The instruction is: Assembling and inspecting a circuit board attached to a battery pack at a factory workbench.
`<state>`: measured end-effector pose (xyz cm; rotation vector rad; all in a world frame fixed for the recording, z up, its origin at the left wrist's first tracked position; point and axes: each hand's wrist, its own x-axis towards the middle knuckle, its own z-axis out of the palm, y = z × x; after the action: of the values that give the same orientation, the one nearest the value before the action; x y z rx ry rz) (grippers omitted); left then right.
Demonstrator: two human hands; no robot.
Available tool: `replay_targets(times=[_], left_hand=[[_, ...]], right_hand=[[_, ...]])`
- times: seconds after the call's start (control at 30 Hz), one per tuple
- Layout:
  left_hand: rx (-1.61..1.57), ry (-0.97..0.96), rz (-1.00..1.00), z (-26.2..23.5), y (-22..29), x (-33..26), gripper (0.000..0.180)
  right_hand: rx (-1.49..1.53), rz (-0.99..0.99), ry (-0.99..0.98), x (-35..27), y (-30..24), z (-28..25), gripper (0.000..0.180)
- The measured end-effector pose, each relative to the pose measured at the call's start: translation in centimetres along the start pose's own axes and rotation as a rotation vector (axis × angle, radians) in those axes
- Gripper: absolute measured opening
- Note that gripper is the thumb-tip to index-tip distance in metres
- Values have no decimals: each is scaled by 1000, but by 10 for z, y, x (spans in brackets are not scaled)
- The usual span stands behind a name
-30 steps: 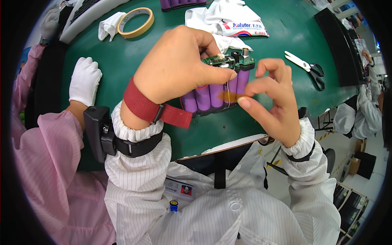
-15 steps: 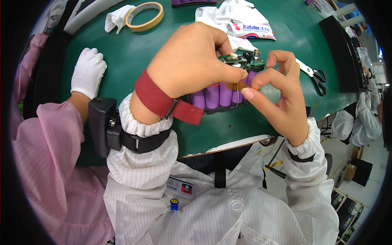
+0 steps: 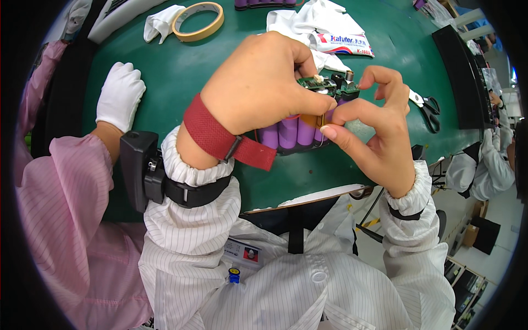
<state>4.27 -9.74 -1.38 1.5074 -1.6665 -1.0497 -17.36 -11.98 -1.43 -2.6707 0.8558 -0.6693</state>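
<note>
1. Purple battery pack of cylindrical cells with a dark base [image 3: 287, 132]: ahead of the person, between the two hands, on or just above the green tabletop [image 3: 275, 187]; cannot tell which.
2. Green circuit board with small white and black parts [image 3: 319, 83]: along the pack's top, partly covered by fingers.
3. Bare left hand [image 3: 258, 77], dark-red woven strap [image 3: 212, 129] at wrist: grasping the pack from above, thumb on the near side, fingertips hidden behind.
4. Bare right hand [image 3: 379, 124]: thumb and forefinger pinching the end of a translucent amber strip [image 3: 312, 121], which lies across the cells below the left thumb.
5. Beyond the pack: flat white tube with red and blue markings [image 3: 349, 45], against crumpled white cloth [image 3: 324, 16].
6. Right: black-handled scissors with pale blades [image 3: 432, 107], lying flat.
7. Left: tan tape roll [image 3: 199, 37]; nearer, a co-worker's white-gloved hand [image 3: 121, 96].
</note>
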Motion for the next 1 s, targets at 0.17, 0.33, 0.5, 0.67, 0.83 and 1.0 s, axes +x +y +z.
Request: replay_targets(times=[0.17, 0.33, 0.5, 0.67, 0.83, 1.0], left_hand=[[22, 7, 3, -1, 2, 0, 23], [-13, -19, -24, -1, 3, 0, 24], [-9, -15, -11, -1, 2, -1, 24], [-25, -16, -25, 0, 3, -2, 25], [21, -6, -32, -1, 4, -2, 26], [5, -6, -30, -1, 5, -2, 26]], right_hand=[[28, 70, 87, -1, 3, 7, 15], [57, 99, 110, -1, 5, 11, 15], [67, 112, 109, -1, 7, 11, 15], [66, 118, 125, 0, 4, 12, 15], [24, 131, 111, 2, -3, 10, 17], [-36, 135, 85, 5, -6, 5, 21]])
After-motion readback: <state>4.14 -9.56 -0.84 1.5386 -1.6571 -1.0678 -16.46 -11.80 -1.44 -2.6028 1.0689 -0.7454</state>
